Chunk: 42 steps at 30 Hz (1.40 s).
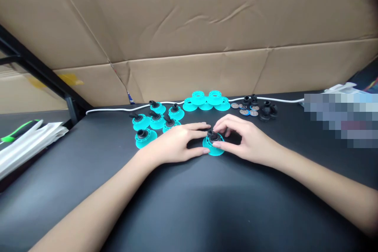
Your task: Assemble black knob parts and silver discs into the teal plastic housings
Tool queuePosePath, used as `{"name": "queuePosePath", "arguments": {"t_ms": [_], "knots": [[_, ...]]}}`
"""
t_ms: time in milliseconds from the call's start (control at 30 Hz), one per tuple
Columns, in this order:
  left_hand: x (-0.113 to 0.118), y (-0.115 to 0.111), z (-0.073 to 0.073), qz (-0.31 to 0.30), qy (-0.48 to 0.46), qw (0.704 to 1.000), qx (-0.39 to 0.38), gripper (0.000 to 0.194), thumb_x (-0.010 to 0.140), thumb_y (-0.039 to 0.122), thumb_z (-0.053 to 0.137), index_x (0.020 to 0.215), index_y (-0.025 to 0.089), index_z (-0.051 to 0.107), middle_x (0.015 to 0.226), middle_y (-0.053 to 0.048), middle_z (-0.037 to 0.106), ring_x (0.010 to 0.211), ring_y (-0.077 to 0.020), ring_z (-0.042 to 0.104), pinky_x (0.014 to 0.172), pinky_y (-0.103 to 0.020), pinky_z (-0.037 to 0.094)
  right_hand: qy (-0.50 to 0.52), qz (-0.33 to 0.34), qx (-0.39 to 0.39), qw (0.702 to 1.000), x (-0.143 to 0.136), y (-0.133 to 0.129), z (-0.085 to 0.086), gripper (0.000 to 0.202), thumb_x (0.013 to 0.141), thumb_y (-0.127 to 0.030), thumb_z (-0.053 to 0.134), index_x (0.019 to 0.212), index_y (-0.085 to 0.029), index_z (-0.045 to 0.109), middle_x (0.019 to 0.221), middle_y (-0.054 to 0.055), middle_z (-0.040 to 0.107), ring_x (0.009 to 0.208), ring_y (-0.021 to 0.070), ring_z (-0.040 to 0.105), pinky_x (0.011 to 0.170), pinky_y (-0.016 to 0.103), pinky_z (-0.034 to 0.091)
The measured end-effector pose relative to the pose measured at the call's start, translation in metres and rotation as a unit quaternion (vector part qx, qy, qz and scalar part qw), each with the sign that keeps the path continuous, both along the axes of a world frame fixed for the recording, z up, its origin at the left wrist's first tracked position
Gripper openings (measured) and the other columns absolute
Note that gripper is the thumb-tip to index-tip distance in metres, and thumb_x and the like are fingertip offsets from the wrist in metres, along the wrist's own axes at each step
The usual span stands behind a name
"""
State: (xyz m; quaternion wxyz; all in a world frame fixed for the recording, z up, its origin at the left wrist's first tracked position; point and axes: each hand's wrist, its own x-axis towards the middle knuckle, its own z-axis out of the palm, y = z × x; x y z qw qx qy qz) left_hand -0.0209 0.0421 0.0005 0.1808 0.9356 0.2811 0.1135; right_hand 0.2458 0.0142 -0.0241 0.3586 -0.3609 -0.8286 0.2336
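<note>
In front of me on the table stands a turquoise flared base [214, 150] with a ribbed rim, wide side down. A black angled nozzle-like fitting [212, 136] sits in its top. My left hand [181, 141] grips the base from the left, thumb at its near edge and fingers reaching behind it. From the right, the thumb and fingertips of my right hand [245, 138] close around the black fitting. Whether the fitting is fully seated cannot be made out. Close to my left hand are several similar turquoise bases with black fittings [156, 119], one partly covered by that hand.
Turquoise bases without fittings [204, 103] are stacked at the back. Right of them lie several round metallic discs [244, 112] and loose black fittings [266, 110]. A white cable [118, 110] runs along the cardboard wall [191, 73]. White packets [32, 141] lie far left.
</note>
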Motion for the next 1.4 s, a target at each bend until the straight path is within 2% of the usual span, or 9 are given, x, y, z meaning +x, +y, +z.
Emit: {"name": "queuePosePath", "arguments": {"t_ms": [133,233,367,500,633,767,1133,1300,1400], "knots": [[0.000,0.000,0.000,-0.015,-0.014,1.000,0.004,0.037,0.104,0.045,0.065,0.133,0.024,0.073,0.161,-0.010,0.057,0.139,-0.0300,0.065,0.115,-0.040,0.056,-0.021,0.043,0.027,0.998,0.005,-0.001,0.008,0.040,0.100,-0.030,0.071,0.140,-0.028,0.066,0.128,0.009,0.075,0.110,0.0252,0.072,0.096,0.042,0.063],[0.000,0.000,0.000,-0.004,-0.011,1.000,0.007,0.039,0.102,0.047,0.067,0.133,0.022,0.073,0.159,-0.011,0.058,0.140,-0.0330,0.064,0.116,-0.043,0.055,-0.040,0.064,0.028,0.997,0.008,-0.001,0.011,0.043,0.104,-0.027,0.065,0.147,-0.030,0.064,0.134,0.009,0.074,0.118,0.0263,0.071,0.100,0.045,0.062],[0.001,-0.001,0.001,-0.005,-0.011,1.000,-0.004,0.031,0.102,0.042,0.068,0.125,0.023,0.077,0.157,-0.010,0.061,0.134,-0.0324,0.068,0.111,-0.042,0.058,-0.034,0.025,0.043,0.998,0.003,-0.001,0.008,0.041,0.099,-0.031,0.073,0.140,-0.028,0.068,0.116,0.008,0.077,0.102,0.0245,0.073,0.091,0.043,0.064],[0.002,-0.001,0.002,-0.011,-0.016,1.000,0.000,0.036,0.102,0.037,0.069,0.137,0.028,0.072,0.162,-0.009,0.055,0.141,-0.0308,0.063,0.117,-0.043,0.055,-0.036,-0.014,0.085,0.996,-0.005,-0.005,0.005,0.032,0.097,-0.032,0.077,0.128,-0.026,0.071,0.102,0.007,0.074,0.093,0.0246,0.072,0.086,0.042,0.064],[0.002,-0.002,0.003,-0.007,-0.012,1.000,-0.005,0.033,0.102,0.039,0.068,0.131,0.026,0.075,0.159,-0.009,0.058,0.135,-0.0309,0.067,0.113,-0.042,0.058,-0.036,0.020,0.078,0.996,0.000,-0.005,0.010,0.040,0.100,-0.031,0.072,0.139,-0.027,0.067,0.117,0.009,0.076,0.105,0.0261,0.073,0.091,0.043,0.064],[0.000,-0.001,0.000,0.000,-0.008,1.000,0.004,0.042,0.102,0.045,0.069,0.139,0.025,0.072,0.163,-0.010,0.055,0.144,-0.0331,0.061,0.121,-0.044,0.052,-0.045,0.073,0.035,0.996,0.011,0.001,0.014,0.041,0.104,-0.026,0.065,0.144,-0.030,0.066,0.134,0.008,0.075,0.120,0.0248,0.072,0.103,0.042,0.061],[0.002,0.000,0.001,-0.020,-0.017,1.000,0.000,0.038,0.104,0.042,0.066,0.138,0.027,0.071,0.164,-0.007,0.054,0.139,-0.0306,0.065,0.116,-0.041,0.055,0.005,0.015,0.033,0.999,0.000,-0.005,0.008,0.033,0.097,-0.027,0.075,0.131,-0.025,0.072,0.113,0.007,0.077,0.095,0.0221,0.074,0.088,0.039,0.064],[0.001,-0.001,0.000,-0.005,-0.008,1.000,-0.006,0.040,0.102,0.044,0.069,0.137,0.026,0.073,0.164,-0.008,0.054,0.144,-0.0328,0.061,0.121,-0.044,0.052,0.001,0.070,-0.033,0.997,0.011,0.001,0.008,0.041,0.100,-0.029,0.070,0.141,-0.028,0.067,0.122,0.006,0.079,0.106,0.0219,0.076,0.093,0.037,0.063],[0.001,0.000,-0.001,-0.001,-0.005,1.000,-0.004,0.041,0.101,0.044,0.070,0.138,0.027,0.073,0.165,-0.009,0.053,0.146,-0.0327,0.059,0.122,-0.045,0.051,0.002,0.068,-0.053,0.996,0.014,0.004,0.009,0.041,0.098,-0.033,0.074,0.139,-0.028,0.069,0.117,0.006,0.080,0.104,0.0228,0.076,0.092,0.038,0.062]]}}
